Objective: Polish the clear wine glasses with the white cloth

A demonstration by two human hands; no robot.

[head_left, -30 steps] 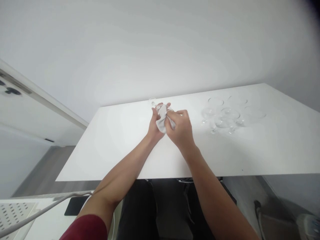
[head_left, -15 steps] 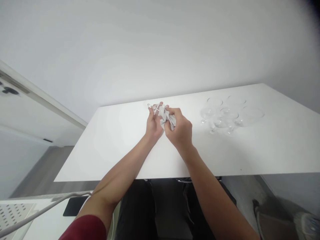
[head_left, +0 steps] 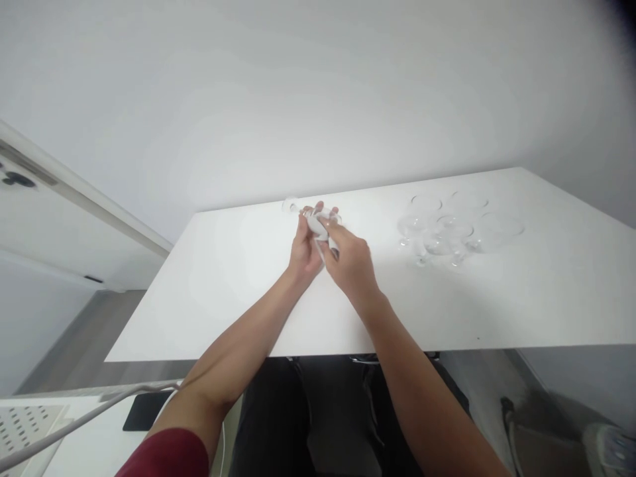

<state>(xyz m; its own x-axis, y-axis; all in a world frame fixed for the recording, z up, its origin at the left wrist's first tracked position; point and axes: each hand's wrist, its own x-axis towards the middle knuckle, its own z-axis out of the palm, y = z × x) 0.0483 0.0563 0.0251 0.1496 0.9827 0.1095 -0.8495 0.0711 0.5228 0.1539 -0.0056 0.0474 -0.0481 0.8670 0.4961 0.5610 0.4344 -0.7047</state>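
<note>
My left hand (head_left: 304, 248) is closed round a clear stemmed glass (head_left: 290, 205), which lies sideways in the fingers above the table. Its round foot points left, and the bowl is at the right, partly hidden by my hands and the cloth. In my right hand (head_left: 350, 258) I grip a crumpled white cloth (head_left: 318, 227), pressed against the bowl of the glass. Whether some of the cloth is tucked inside the bowl, I cannot tell. Both hands meet over the middle of the white table (head_left: 238, 285).
Several clear stemmed glasses (head_left: 450, 228) stand grouped on the right part of the table. Behind the table rises a pale wall (head_left: 318, 99). A grey cable (head_left: 89, 421) crosses at the lower left, near a black flat object (head_left: 146, 412) on a white surface.
The foot of the glass has swung out to the left and shows more. My right hand has shifted slightly left, bringing the cloth closer to my left palm, over the bowl.
</note>
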